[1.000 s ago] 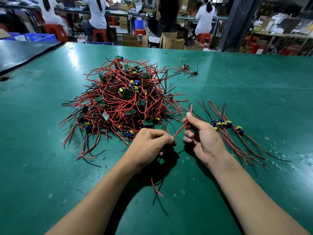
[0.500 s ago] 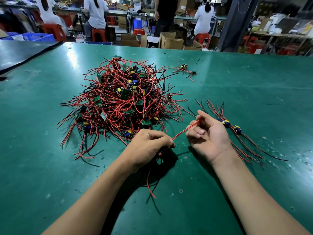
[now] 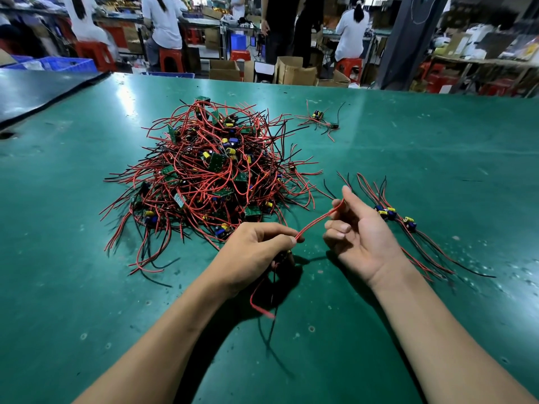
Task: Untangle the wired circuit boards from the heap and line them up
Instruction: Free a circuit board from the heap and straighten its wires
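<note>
- head view: the heap (image 3: 210,176) of wired circuit boards, green boards tangled in red and black wires, lies on the green table (image 3: 87,287), just beyond the left hand.
- the left hand (image 3: 256,246) is curled into a fist; thumb and forefinger pinch the red wire (image 3: 315,221), and loose leads (image 3: 262,301) hang below it. what else the fist holds is hidden.
- the right hand (image 3: 358,231) is palm up, fingers loosely curled, pinching the wire's far end between thumb and forefinger. the wire runs taut between both hands, above the table.
- the lined-up boards (image 3: 390,214) lie just right of the right hand, wires fanned.
- a stray board (image 3: 319,116) lies apart, behind the heap.
- people on red stools (image 3: 172,59) and cardboard boxes (image 3: 294,71) stand past the table.
</note>
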Motion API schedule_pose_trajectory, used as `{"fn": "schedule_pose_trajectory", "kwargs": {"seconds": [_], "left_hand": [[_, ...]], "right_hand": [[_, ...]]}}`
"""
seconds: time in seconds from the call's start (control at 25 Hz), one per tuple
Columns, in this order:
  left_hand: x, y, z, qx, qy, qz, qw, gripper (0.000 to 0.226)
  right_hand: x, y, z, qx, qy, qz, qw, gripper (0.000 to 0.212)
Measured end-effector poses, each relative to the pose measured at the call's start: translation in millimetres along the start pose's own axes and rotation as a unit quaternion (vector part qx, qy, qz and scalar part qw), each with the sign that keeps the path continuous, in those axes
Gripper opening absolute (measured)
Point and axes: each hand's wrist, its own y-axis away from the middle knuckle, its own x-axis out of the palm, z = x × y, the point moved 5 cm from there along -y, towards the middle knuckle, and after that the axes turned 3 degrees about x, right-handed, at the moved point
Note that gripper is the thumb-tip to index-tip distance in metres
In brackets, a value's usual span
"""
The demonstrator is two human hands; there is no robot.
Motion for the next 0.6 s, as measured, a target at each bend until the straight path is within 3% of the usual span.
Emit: {"fn": "schedule_pose_trajectory", "kwargs": {"seconds": [0.16, 0.24, 0.32, 0.4, 0.6], "left_hand": [[-2, -2, 2, 0.000, 0.005, -0.035, 0.999, 0.017], [-3, -3, 3, 0.002, 0.012, -0.056, 0.998, 0.018], [-4, -3, 3, 0.010, 0.027, -0.064, 0.998, 0.020], [-4, -4, 5, 0.013, 0.054, -0.063, 0.997, 0.024], [-4, -6, 8, 0.001, 0.081, -0.026, 0.996, 0.024]], "right_hand": [[4, 2, 0, -0.112, 0.176, 0.009, 0.978, 0.044], [9, 5, -11, -0.121, 0.288, 0.045, 0.949, 0.049], [15, 10, -29, -0.097, 0.359, 0.105, 0.922, 0.042], [19, 13, -37, -0.080, 0.365, 0.134, 0.918, 0.031], [16, 10, -28, -0.075, 0.327, 0.109, 0.936, 0.030]]}}
